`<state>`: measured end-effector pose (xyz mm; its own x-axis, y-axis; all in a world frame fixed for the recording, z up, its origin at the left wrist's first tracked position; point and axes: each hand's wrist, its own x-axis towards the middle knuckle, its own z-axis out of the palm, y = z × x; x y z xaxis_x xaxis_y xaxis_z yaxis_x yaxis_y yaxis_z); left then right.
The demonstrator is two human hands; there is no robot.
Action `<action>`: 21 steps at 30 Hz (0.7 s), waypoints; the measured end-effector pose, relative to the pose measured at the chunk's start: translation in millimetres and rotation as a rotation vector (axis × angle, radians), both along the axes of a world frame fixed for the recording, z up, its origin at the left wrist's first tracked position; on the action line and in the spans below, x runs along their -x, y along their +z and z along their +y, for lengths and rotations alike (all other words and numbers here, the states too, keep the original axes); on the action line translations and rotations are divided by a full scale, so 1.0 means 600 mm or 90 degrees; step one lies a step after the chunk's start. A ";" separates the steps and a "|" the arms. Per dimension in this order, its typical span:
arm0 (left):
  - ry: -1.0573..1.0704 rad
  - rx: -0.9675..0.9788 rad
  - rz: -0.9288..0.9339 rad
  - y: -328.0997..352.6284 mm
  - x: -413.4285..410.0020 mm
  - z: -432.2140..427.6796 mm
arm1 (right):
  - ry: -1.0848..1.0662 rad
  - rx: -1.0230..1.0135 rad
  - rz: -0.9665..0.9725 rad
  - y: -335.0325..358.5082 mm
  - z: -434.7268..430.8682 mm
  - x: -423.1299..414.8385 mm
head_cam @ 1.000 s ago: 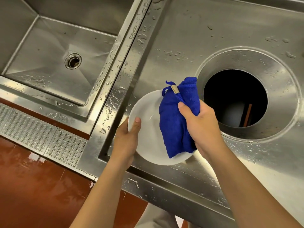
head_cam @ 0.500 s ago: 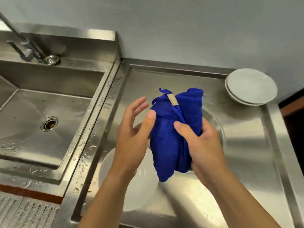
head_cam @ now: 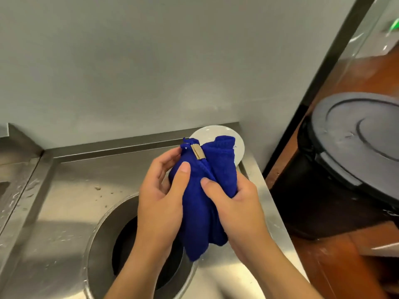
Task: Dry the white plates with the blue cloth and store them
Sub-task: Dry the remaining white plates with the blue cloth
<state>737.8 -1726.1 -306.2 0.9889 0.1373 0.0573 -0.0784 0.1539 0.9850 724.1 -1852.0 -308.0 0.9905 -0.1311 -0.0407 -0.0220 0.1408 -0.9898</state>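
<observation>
One head-worn camera is looking steeply down and forward, sitting close over the stainless steel counter (head_cam: 71, 190), facing the pale grey wall (head_cam: 129, 61) behind it.

Fuzzy blue cloth (head_cam: 203, 203), glossy white plate (head_cam: 207, 132), brushed wet steel counter (head_cam: 71, 190).

Blue cloth (head_cam: 203, 203) w/ tan tag (head_cam: 198, 152); white plate (head_cam: 207, 131); grey lid (head_cam: 356, 134).

A wet steel desk (head_cam: 71, 190) with a round opening (head_cam: 129, 244) meets a grey wall (head_cam: 151, 61); a lidded dark bin (head_cam: 356, 147) stands on the red-brown floor (head_cam: 345, 266).
</observation>
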 end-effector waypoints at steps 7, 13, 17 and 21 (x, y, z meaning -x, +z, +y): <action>-0.039 -0.101 0.029 -0.069 -0.122 -0.082 | -0.033 0.032 0.016 -0.078 -0.087 -0.111; 0.013 -0.372 0.061 -0.173 -0.255 -0.062 | -0.083 0.021 0.038 -0.169 -0.095 -0.213; 0.056 -0.520 0.109 -0.247 -0.314 -0.043 | -0.108 0.016 0.054 -0.222 -0.094 -0.263; 0.038 -0.559 0.180 -0.291 -0.349 -0.029 | -0.131 0.029 0.070 -0.260 -0.094 -0.290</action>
